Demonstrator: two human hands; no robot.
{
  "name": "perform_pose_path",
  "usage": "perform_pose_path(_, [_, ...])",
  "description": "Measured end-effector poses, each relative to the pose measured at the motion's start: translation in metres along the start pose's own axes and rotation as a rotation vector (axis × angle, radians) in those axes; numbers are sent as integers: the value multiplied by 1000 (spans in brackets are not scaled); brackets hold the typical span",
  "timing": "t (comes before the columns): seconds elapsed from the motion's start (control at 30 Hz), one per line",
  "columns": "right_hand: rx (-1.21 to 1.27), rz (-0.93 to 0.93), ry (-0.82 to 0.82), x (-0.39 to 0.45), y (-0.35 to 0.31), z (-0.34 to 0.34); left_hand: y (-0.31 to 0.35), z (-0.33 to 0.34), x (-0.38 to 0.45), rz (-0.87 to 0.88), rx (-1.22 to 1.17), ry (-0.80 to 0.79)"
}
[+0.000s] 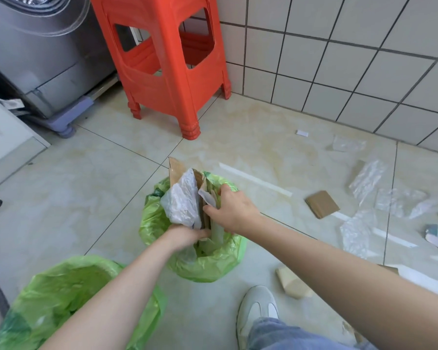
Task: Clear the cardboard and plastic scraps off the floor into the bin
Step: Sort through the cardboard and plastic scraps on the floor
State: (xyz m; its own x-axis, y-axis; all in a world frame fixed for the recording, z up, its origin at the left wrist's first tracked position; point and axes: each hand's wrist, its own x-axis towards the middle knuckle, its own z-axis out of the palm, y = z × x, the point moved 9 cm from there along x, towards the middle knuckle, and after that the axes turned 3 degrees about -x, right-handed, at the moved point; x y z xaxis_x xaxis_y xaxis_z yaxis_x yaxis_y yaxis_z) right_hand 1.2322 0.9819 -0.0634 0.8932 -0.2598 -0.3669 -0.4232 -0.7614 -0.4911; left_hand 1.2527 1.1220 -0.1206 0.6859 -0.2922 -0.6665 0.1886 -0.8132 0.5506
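both hands (187, 234) (232, 210) gripping scraps (185, 198), pushing into bin (208, 263); cardboard (321, 204), plastic (367, 178) left on floor (86, 188) near right wall.

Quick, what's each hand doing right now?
Left hand: grips the scrap bundle from below.
Right hand: grips the bundle's cardboard side.

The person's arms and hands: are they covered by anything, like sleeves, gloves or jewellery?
No. Both forearms are bare as far as the view shows, with no sleeve in sight. The left hand and right hand wear no gloves, and no watch, ring or bracelet is visible.
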Motion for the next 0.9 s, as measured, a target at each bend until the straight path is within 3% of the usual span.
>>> perform_pose_path(0.13, [13,-16,44,0,0,-11,10,-16,-7,110,-202,-7])
perform_pose_path(0.27, [67,-61,86,1,-6,-22,12,-64,-25,175,-277,274])
perform_pose_path(0.33, [92,-101,89,3,-11,-23,24,-79,-40,321,-203,383])
perform_pose_path(0.43, [33,-197,68,3,-23,-18,47,-72,-55,521,86,372])
perform_pose_path(0.63, [-123,-339,-10,-5,-29,-4,30,-41,-46,401,466,267])
perform_pose_path(0.9, [-352,-338,-115,-1,-19,11,8,-12,-19,323,694,154])
